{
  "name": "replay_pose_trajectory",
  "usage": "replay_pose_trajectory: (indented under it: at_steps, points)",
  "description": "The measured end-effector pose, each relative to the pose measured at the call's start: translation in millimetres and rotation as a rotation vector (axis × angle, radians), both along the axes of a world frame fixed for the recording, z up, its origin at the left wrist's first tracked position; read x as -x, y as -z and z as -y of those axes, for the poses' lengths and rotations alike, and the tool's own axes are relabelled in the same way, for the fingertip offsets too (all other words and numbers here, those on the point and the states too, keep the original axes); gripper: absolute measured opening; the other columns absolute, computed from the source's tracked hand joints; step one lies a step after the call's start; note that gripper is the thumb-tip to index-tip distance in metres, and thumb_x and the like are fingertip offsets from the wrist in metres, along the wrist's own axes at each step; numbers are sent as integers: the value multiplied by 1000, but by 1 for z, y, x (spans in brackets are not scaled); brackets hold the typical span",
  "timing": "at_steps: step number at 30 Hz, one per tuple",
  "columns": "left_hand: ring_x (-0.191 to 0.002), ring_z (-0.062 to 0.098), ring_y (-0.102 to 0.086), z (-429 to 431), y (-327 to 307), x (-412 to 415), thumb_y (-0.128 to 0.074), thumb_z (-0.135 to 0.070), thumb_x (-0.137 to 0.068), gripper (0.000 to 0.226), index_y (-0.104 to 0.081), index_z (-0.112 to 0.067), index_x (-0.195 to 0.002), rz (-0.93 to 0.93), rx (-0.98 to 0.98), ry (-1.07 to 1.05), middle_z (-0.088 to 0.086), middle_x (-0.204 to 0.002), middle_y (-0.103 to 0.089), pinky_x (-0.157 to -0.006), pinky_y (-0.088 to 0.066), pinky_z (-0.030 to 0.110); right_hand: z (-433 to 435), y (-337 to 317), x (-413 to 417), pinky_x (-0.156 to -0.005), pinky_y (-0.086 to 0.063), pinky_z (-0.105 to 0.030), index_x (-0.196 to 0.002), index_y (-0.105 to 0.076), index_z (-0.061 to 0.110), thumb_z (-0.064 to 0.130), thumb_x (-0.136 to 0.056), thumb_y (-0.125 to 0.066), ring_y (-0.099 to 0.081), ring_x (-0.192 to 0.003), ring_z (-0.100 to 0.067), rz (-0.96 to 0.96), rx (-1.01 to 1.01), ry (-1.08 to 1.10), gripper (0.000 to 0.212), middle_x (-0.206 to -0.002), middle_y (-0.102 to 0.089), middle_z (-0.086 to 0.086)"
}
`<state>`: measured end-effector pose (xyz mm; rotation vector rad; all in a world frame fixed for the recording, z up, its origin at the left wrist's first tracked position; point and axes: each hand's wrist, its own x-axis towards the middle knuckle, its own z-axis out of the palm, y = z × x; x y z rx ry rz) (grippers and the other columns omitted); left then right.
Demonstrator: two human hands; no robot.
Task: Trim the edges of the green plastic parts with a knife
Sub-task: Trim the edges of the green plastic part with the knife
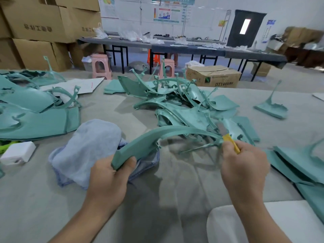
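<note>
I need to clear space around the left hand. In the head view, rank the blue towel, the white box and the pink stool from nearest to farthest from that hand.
1. Blue towel: just beside the left hand, up-left of it.
2. White box: at the table's left edge.
3. Pink stool: on the floor beyond the table.

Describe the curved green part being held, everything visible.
The curved green part is a long arched strip of matte teal plastic with thin sprue-like offshoots under its right end. It is held above the grey table covering. The left hand grips its wide flat end; the right hand holds a yellow-handled knife against its far end.
</note>
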<state>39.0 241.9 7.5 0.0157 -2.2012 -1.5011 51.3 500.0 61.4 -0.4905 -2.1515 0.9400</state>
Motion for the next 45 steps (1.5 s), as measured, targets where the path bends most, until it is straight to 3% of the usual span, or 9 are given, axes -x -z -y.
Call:
replay_pose_trajectory:
  at_steps: [3, 7, 12, 17, 25, 28, 32, 41, 45]
  points:
    - [-51, 2, -57, 5, -7, 2, -73, -24, -74, 11, -75, -14, -70, 20, -229, -12, -11, -63, -71, -47, -45, 12, 8, 7, 1, -48, -32, -24, -60, -38, 7, 33, -90, -53, -37, -49, -18, -146, 78, -65, 43, -47, -37, -4]
    - [-49, 31, -57, 40, -17, 14, -71, -3, -80, 14, -77, -15, -85, 166, -553, -8, 23, -71, -69, -39, -45, 35, 24, 10, -4, -45, -36, -34, -66, -58, 12, 39, -91, -56, -43, -46, -18, -297, 233, -303, 37, -55, -55, -6]
    - [-62, 24, -73, 72, -19, 30, -67, 1, -84, 17, -74, -6, -98, 303, -707, -72, 11, -85, -78, -51, -58, 35, 54, 27, -4, -57, -47, -32, -77, -76, 16, 15, -96, -68, -56, -59, -20, -66, 505, -618, 21, -68, -69, -9]
    - [-65, 16, -71, 76, -17, 41, -80, -7, -75, 16, -77, -23, -73, 164, -504, -279, -8, -75, -77, -73, -59, 47, 71, 34, 13, -67, -46, -31, -74, -81, 12, 12, -99, -61, -52, -75, -25, 395, 810, -857, 33, -78, -70, -7]
    - [-64, -1, -67, 70, -26, 27, -75, -28, -63, 25, -76, -46, -80, 46, -329, -212, -21, -77, -75, -68, -55, 33, 17, 40, 53, -112, -39, -51, -97, -83, 24, 29, -100, -63, -48, -140, -21, 90, 850, -409, 21, -145, -60, -4]
    - [-58, -1, -63, 52, -24, 19, -72, -27, -67, 22, -75, -38, -84, 2, -216, -138, -16, -73, -74, -56, -53, 24, 10, 44, 46, -86, -47, -39, -90, -82, 23, 26, -100, -63, -60, -102, -18, 65, 795, -349, 22, -100, -75, 9]
    - [-62, -2, -64, 39, -10, 17, -79, -10, -83, 23, -68, -24, -69, -11, -10, -71, -21, -77, -72, -56, -48, 12, 22, 40, 28, -51, -41, -21, -75, -75, 10, 13, -102, -53, -51, -55, -14, -81, 744, -399, 35, -70, -73, -11]
    - [-66, 5, -61, 40, 1, 13, -78, -20, -85, 29, -61, -18, -61, -53, 152, -165, -5, -53, -62, -52, -41, 11, 37, 34, 14, -44, -39, -20, -76, -70, 18, 14, -101, -53, -50, -49, -12, -268, 1067, -246, 30, -53, -58, -3]
    - [-53, -8, -53, 33, -2, 6, -76, -17, -84, 28, -59, -18, -63, -85, 321, -100, -22, -60, -61, -51, -36, 2, 49, 34, 8, -43, -35, -18, -76, -72, 22, 17, -106, -52, -47, -46, -12, -228, 680, -413, 37, -50, -55, -2]
